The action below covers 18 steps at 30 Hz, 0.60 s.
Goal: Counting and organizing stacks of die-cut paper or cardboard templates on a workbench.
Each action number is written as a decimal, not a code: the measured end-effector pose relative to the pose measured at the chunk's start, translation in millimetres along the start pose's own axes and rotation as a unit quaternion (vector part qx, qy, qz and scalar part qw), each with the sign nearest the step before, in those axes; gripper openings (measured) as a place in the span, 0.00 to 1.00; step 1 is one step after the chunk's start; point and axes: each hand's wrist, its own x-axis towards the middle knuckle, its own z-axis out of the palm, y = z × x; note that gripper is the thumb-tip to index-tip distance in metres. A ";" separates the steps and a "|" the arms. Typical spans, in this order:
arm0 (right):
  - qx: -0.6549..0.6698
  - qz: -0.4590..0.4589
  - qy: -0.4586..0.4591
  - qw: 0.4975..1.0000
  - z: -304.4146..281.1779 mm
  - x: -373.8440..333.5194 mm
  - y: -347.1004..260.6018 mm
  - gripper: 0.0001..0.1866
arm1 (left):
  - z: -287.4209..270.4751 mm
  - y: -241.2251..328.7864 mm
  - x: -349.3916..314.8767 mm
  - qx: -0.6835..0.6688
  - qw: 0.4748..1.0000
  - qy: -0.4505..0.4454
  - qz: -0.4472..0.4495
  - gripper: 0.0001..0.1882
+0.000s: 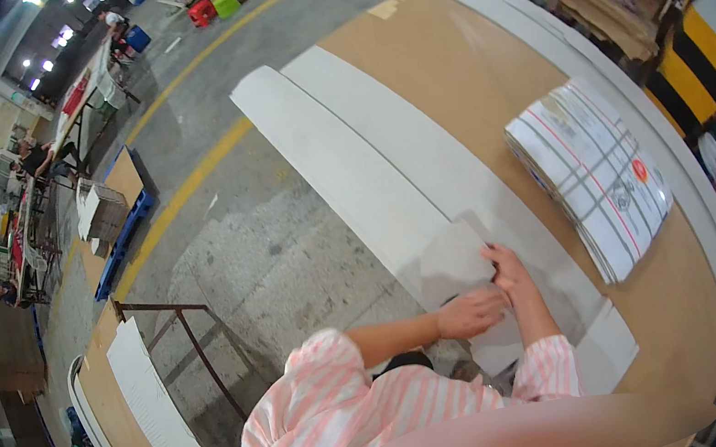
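Even, fairly bright indoor light fills the view, coming from small ceiling lamps [29, 2] that glare white at the upper left. Shadows are soft and faint. Strong fisheye bending curves straight edges toward a black rim. A blurred pinkish smear [538, 437] sits at the bottom; far corners look soft.

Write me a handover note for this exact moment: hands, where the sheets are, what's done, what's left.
Left hand: flat on a small grey sheet, pressing it onto the table edge.
Right hand: gripping that sheet's right edge, fingers curled over it.
Long white strips run along the brown worktable; a stack of printed flat sheets sits to the right, apart from both hands.
Done: one grey sheet laid out by the strips.
Left: cannot tell from this view; the printed stack looks untouched.
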 end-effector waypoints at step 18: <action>-0.221 -0.191 0.210 0.933 8.0 -2.3 31.6 0.24 | -24.2 -75.6 -86.4 -0.633 0.442 0.260 -0.580 0.23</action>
